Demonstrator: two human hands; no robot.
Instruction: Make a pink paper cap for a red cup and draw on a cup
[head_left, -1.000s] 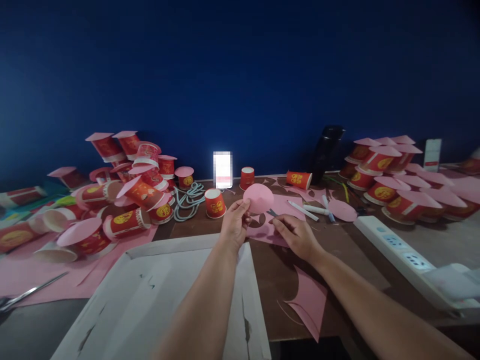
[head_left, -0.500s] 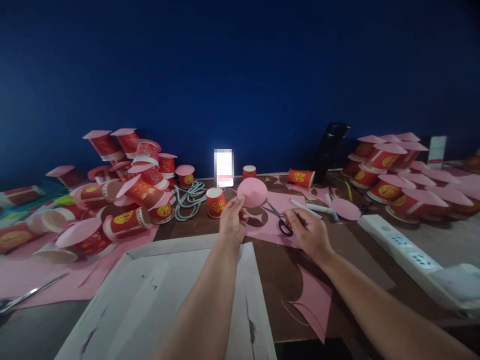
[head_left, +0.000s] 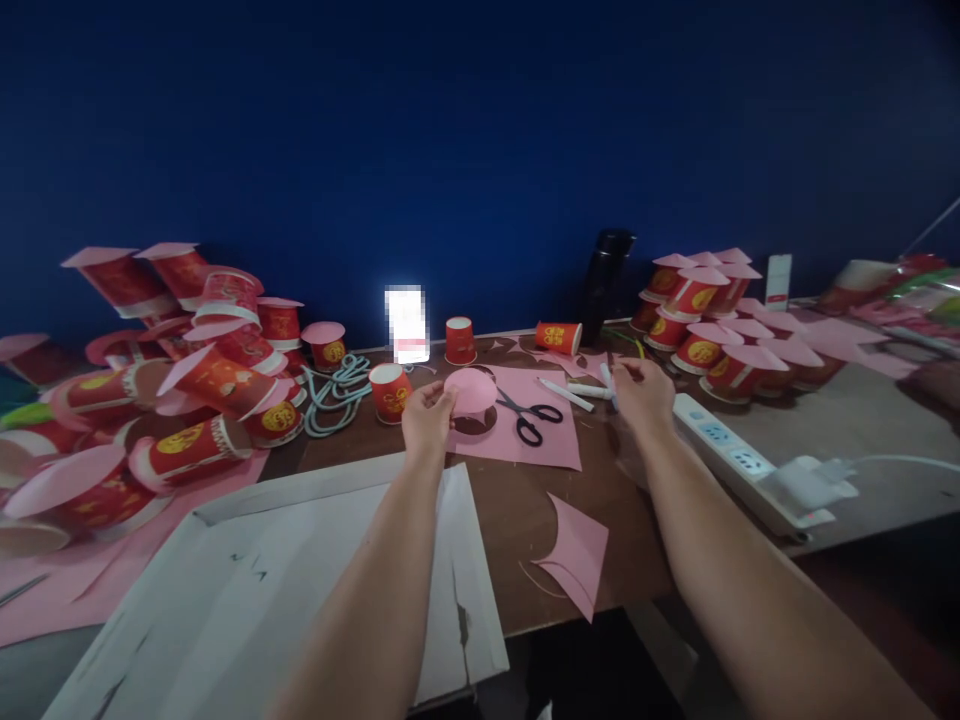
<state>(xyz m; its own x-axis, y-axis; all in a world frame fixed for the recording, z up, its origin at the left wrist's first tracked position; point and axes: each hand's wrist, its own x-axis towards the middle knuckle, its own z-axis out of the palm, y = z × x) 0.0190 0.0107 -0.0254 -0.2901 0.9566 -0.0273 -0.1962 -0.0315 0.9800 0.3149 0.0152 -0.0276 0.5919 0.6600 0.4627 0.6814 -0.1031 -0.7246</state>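
Scissors (head_left: 519,408) have left the right hand (head_left: 646,393) and lie on the pink sheet (head_left: 559,452). Above its edge, the left hand (head_left: 427,420) pinches one pink disc (head_left: 472,391), already cut out. The right hand is apart, near the white pens (head_left: 566,394); whether it grips something, I cannot tell. Many red cups (head_left: 694,297) at both sides wear discs; three bare cups (head_left: 460,345) between them show none yet.

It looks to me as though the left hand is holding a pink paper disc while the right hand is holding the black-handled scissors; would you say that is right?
Not quite: the black-handled scissors are not in the right hand; the head view shows them lying on the pink sheet. The left hand is indeed holding a pink paper disc.
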